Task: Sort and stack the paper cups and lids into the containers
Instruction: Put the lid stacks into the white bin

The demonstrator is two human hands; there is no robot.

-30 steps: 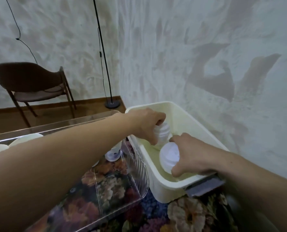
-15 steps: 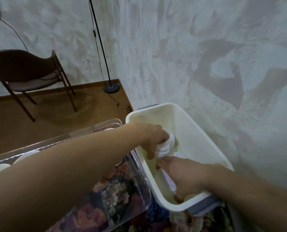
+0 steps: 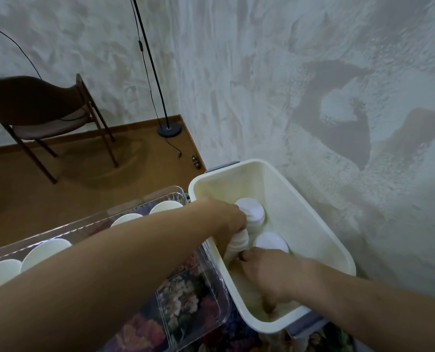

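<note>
A white plastic bin (image 3: 313, 207) stands against the wall, and both my hands reach into it. My left hand (image 3: 226, 219) grips a tilted stack of white lids (image 3: 238, 243) from above, by the bin's left wall. A second lid stack (image 3: 252, 212) stands upright just behind it. My right hand (image 3: 269, 273) is low in the bin, curled round the near side of a third lid stack (image 3: 271, 242); only that stack's top shows, and the fingertips are hidden. Left of the bin, a clear container (image 3: 206, 288) holds white paper cups (image 3: 46, 250) along its far side.
The containers sit on a floral cloth (image 3: 186, 301). The textured wall (image 3: 338, 123) runs close along the bin's right side. Beyond the table edge are a brown floor, a wooden chair (image 3: 46, 110) and a black lamp stand (image 3: 169, 129).
Both hands have gone deeper into the bin. My right hand has lowered its lid stack from rim height to the bin floor, and my left hand has brought its stack down beside it.
</note>
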